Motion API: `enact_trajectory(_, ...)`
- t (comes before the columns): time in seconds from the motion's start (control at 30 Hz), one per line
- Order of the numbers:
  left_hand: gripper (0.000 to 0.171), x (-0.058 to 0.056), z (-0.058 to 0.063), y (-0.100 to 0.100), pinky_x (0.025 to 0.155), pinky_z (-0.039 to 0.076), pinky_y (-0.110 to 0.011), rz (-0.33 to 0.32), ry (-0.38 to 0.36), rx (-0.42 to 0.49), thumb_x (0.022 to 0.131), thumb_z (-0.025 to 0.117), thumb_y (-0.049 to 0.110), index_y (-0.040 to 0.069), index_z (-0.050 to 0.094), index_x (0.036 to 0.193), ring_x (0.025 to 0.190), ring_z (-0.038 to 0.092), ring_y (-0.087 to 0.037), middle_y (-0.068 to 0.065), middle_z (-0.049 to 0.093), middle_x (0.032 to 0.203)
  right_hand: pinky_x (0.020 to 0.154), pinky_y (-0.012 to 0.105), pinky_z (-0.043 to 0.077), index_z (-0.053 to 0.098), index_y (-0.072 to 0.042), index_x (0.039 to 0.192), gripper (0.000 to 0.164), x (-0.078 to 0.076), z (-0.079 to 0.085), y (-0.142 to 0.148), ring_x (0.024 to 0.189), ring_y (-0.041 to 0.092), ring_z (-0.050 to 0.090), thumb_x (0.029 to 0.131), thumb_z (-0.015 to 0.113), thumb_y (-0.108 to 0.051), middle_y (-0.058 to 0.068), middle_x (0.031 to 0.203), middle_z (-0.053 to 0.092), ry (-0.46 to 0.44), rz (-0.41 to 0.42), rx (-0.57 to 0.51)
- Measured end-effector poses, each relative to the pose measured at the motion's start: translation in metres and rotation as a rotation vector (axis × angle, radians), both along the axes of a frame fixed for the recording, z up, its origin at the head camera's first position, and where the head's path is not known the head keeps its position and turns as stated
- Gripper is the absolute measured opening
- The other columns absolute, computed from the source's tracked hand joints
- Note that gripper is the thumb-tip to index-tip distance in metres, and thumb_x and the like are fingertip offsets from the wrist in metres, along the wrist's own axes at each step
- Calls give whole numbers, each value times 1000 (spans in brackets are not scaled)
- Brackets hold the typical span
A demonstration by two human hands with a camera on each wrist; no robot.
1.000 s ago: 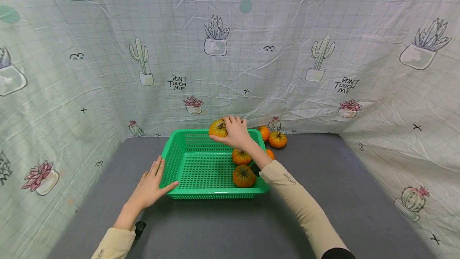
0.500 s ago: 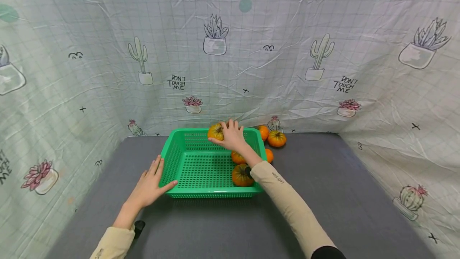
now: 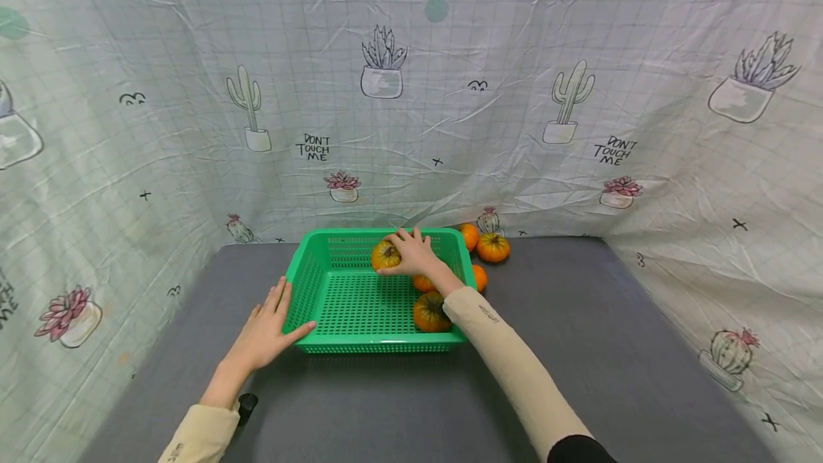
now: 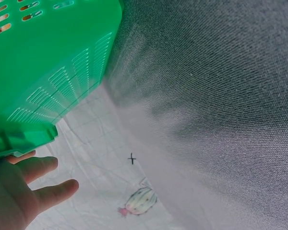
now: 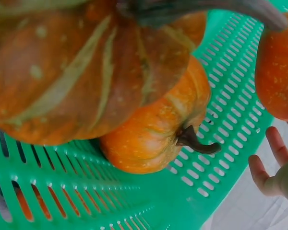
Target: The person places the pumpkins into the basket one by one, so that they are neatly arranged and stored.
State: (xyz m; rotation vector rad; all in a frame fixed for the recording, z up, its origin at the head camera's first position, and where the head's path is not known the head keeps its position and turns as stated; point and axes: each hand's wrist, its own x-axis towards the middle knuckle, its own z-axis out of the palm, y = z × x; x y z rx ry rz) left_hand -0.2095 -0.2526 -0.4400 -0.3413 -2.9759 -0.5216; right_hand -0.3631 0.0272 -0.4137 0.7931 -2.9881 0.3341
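A green slotted plastic basket [image 3: 379, 341] stands on the grey table. Inside it, my right hand [image 3: 416, 256] grips a small orange pumpkin [image 3: 384, 255], low near the back wall. In the right wrist view that same pumpkin [image 5: 278, 76] shows at the right edge, above the fingertips [image 5: 278, 146]. Two more pumpkins lie along the basket's right side: a greenish-orange one [image 3: 431, 313] in front and an orange one [image 3: 423, 284] behind, partly covered by my right arm. At the basket's left side, my left hand [image 3: 263, 334] rests on the rim with straight, spread fingers.
Outside the basket's right back corner lie an orange pumpkin [image 3: 468, 236] and a yellow-orange pumpkin [image 3: 493, 247]. Another pumpkin [image 3: 479, 278] sits against the right wall, partly hidden. A cactus-print cloth [image 3: 411, 163] hangs behind and along both sides of the table.
My right hand has lowered the pumpkin from above the basket's back rim to inside it. My left hand stays at the left rim.
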Motion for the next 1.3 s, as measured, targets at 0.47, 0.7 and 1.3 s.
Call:
enact_trajectory(0.47,94,-1,-2,0,98,17,-65,4,4,-6,83,47,58,-1,5,143,134,12,-44,-19,2,150,85,44,28,46,-26,131,74,-5,-9,5,110,24,34,68,67,-57,1,133,44,-29,40,130)
enact_trajectory(0.7,94,1,-1,0,98,18,-65,8,7,-13,83,47,58,-1,5,143,134,12,-44,-19,2,150,94,53,26,43,-26,132,73,-7,-14,4,117,27,32,71,61,-62,4,132,42,-26,36,194)
enact_trajectory(1.3,94,1,0,2,96,21,-66,21,29,-84,82,45,60,-1,8,143,130,20,-48,-22,10,148,103,56,22,38,-26,136,71,-2,-15,-1,122,27,31,76,57,-59,4,127,44,10,69,341)
